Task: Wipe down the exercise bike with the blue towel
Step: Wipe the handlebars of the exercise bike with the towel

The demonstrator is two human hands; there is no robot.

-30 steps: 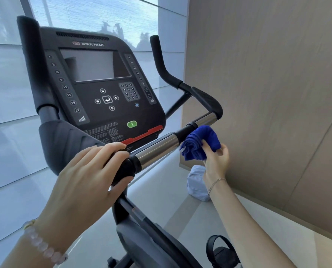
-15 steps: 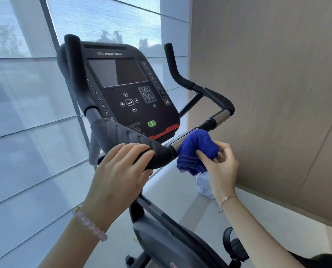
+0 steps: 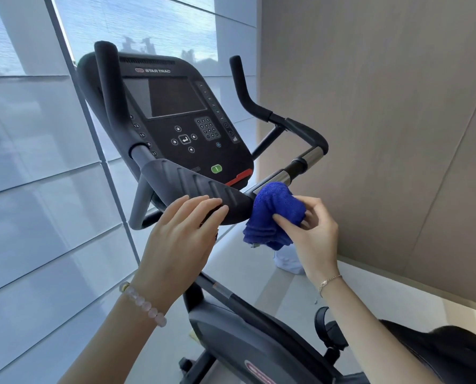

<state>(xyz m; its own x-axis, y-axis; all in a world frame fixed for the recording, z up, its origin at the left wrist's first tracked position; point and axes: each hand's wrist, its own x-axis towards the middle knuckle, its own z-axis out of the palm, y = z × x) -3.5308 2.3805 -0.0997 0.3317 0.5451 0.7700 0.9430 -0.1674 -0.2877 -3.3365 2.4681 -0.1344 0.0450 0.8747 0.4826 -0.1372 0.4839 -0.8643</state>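
L hand: our left hand (image 3: 181,236) lies flat on the ribbed pad at frame centre. Fingers are straight and close together, and it grips nothing.
R hand: our right hand (image 3: 314,234), centre-right, pinches the blue towel btwn the thumb and curled fingers.
Towel: the blue towel (image 3: 275,214) is bunched into a wad and pressed on the bar right where the pad ends. Its top covers the start of the chrome sect. and its lower folds hang under the bar.
Bike: the exercise bike (image 3: 245,336) fills the middle of the frame, top to bottom. The console (image 3: 175,120) sits upper centre w/ a dark screen and a green button (image 3: 216,169) near its lower edge.
Bar edges: the ribbed pad (image 3: 198,187) slopes from centre-left down to centre. The chrome section (image 3: 311,156) carries on up-right to a black bend. We see two upright horns, one upper left (image 3: 106,87) and one right of the console (image 3: 239,84).
Room, left: the glass wall (image 3: 37,189) takes the whole left third. We see a gap btwn it and the pad's outer curve, and our L forearm comes up through that gap.
Room, right: the wood panel wall (image 3: 383,106) covers the right side. An open strip of floor (image 3: 259,273) runs btwn bike and wall, w/ a white bag (image 3: 289,261) on it just under the towel in frame.
Below: a pedal (image 3: 331,328) w/ strap sits lower right, close to our R forearm.
Wrists: pink bead bracelet (image 3: 145,303) on the L wrist, thin chain (image 3: 328,281) on the R.
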